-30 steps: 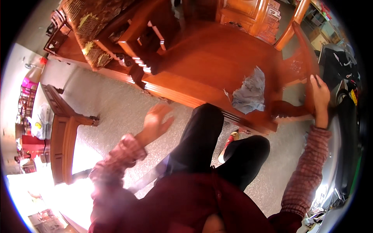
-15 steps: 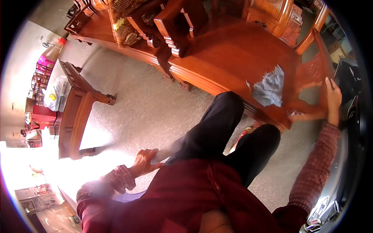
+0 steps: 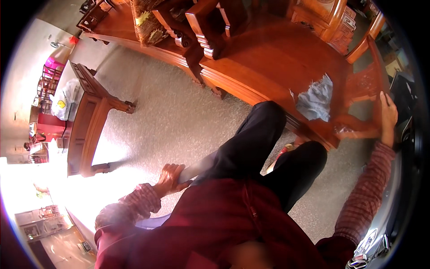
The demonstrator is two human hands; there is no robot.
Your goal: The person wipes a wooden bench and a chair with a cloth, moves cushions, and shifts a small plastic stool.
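My left hand (image 3: 170,179) is closed round a pale, bar-like thing (image 3: 197,169) beside my left thigh; its far end runs to my dark trousers and I cannot make out its kind. On the far right, my right hand (image 3: 389,115) grips the side rail of a carved wooden chair (image 3: 374,85), fingers bent over the rail. A crumpled, frayed grey-blue cloth (image 3: 316,99) lies on the chair's polished reddish seat (image 3: 268,62), left of that hand and apart from it.
A long wooden bench (image 3: 121,33) with a patterned cushion (image 3: 145,22) adjoins the chair. To the left stands a low wooden table (image 3: 89,121) bearing a white plastic bag (image 3: 64,103). Dark and silvery vehicle-like bodywork (image 3: 394,193) lies close to my right arm. Strong glare covers the lower left floor.
The view has shifted slightly, so the furniture sits a little further right. My left hand keeps its hold on the pale bar, and my right hand stays on the chair rail.
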